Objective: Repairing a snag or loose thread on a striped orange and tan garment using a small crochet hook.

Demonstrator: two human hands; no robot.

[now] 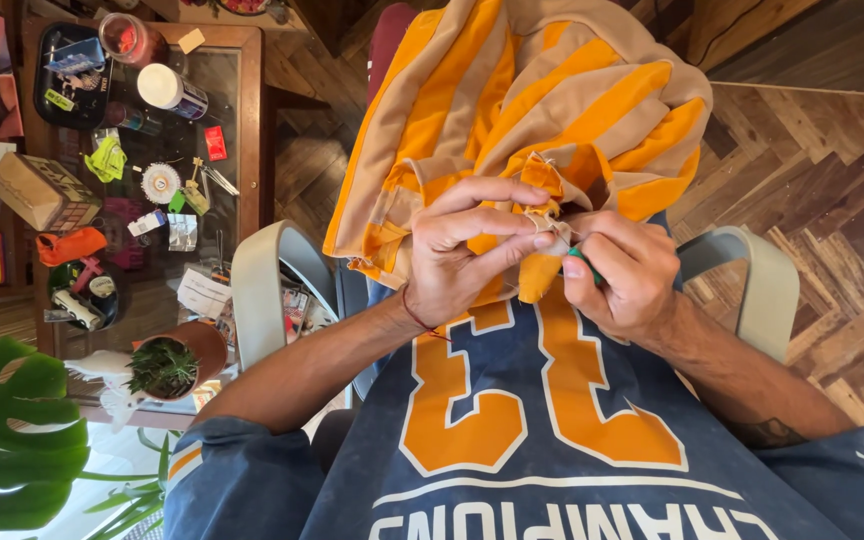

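A striped cloth (512, 110), orange and tan, is draped over the lap, reaching up toward 12 o'clock. A folded bit of its edge is pinched by the left hand (467, 250), with the thumb and fingers pressed together on it. Just beside it, at 3 o'clock, a small green tool (584, 262) is gripped by the right hand (624, 275), and its tip is held against the same folded edge. What kind of tool it is cannot be told.

At 9 o'clock a glass tabletop (242, 120) is seen, crowded with small things. A black tray (77, 75) at 10 o'clock is filled with little packets. A jar (132, 38) with something red inside is set next to it, and a white-capped can (172, 88) is laid on its side. A brown pot (192, 352) at 8 o'clock is filled with a spiky green plant. A dark bowl (80, 292) is stuffed with small bits.
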